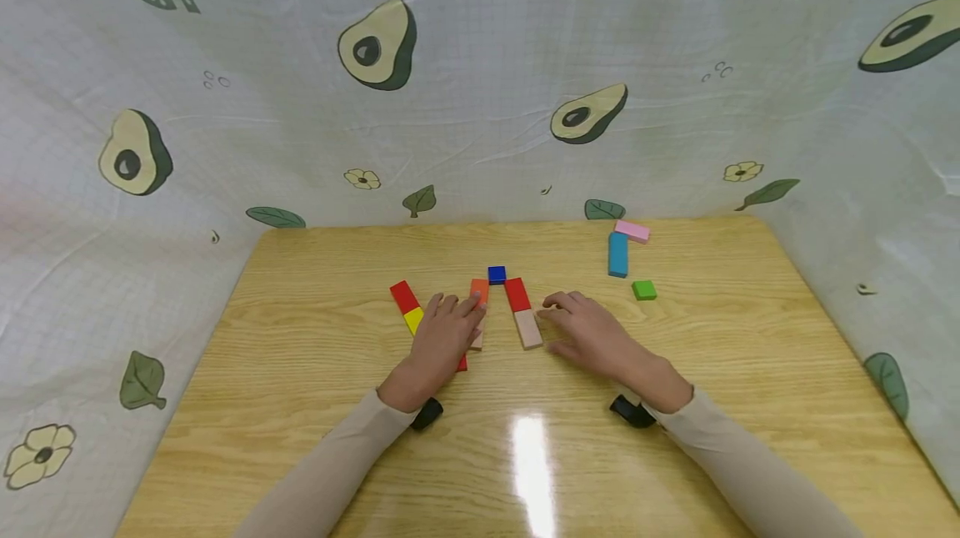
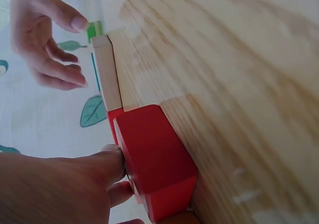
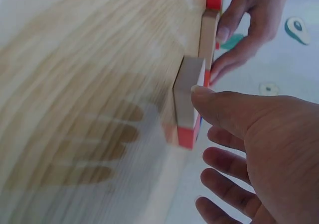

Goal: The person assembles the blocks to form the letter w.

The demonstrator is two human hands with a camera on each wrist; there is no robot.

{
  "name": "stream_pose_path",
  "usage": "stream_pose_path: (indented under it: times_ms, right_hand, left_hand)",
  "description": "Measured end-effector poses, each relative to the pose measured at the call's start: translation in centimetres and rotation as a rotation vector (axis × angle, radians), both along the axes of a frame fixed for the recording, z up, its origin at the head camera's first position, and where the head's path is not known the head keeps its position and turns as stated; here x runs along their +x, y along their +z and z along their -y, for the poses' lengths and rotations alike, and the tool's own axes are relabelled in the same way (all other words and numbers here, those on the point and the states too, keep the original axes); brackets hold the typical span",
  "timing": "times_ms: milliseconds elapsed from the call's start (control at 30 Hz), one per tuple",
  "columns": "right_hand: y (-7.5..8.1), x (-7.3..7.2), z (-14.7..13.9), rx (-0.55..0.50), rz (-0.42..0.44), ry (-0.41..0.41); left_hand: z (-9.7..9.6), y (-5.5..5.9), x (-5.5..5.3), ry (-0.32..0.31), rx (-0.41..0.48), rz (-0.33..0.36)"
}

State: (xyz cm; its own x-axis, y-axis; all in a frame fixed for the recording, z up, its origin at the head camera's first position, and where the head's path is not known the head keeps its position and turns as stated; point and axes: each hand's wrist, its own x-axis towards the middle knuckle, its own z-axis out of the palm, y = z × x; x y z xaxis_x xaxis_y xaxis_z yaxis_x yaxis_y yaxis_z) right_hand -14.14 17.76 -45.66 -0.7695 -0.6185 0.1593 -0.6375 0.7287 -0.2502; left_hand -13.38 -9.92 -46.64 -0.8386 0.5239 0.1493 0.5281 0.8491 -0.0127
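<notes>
My left hand (image 1: 447,338) is palm down over the blocks, its fingertips on an orange block (image 1: 480,286) and its thumb by the pale wooden block (image 1: 477,342) below it. A red block (image 2: 157,154) stands large in front of that thumb in the left wrist view. My right hand (image 1: 592,334), fingers spread and slightly bent, hovers beside another pale block (image 1: 528,329) that lines up with a red block (image 1: 517,294). In the right wrist view its thumb overlaps this pale block, and nothing is between its fingers.
Left of my left hand, a red block (image 1: 405,297) and a yellow block (image 1: 413,319) form a slanted row, partly covered. A dark blue cube (image 1: 497,274) sits between the rows' far ends. Farther right are light blue (image 1: 618,254), pink (image 1: 632,231) and green (image 1: 644,290) blocks.
</notes>
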Motion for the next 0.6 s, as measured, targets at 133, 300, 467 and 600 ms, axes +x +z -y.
stream_pose_path:
  times_ms: [133,300,467,600]
  right_hand:
    - [0.0,-0.1,-1.5,-0.02,0.0,-0.034]
    - [0.3,-0.2,-3.5,-0.047,0.006,-0.092]
    - [0.4,-0.4,-5.7,-0.067,0.008,-0.148]
    - [0.4,-0.7,-7.6,-0.067,-0.005,-0.191]
  left_hand:
    - [0.0,-0.1,0.0,-0.012,-0.031,-0.026]
    - [0.0,-0.2,-0.1,-0.03,-0.039,-0.076]
    - [0.0,-0.2,-0.1,-0.037,-0.049,-0.107]
    - [-0.3,-0.1,0.0,-0.022,-0.085,-0.107]
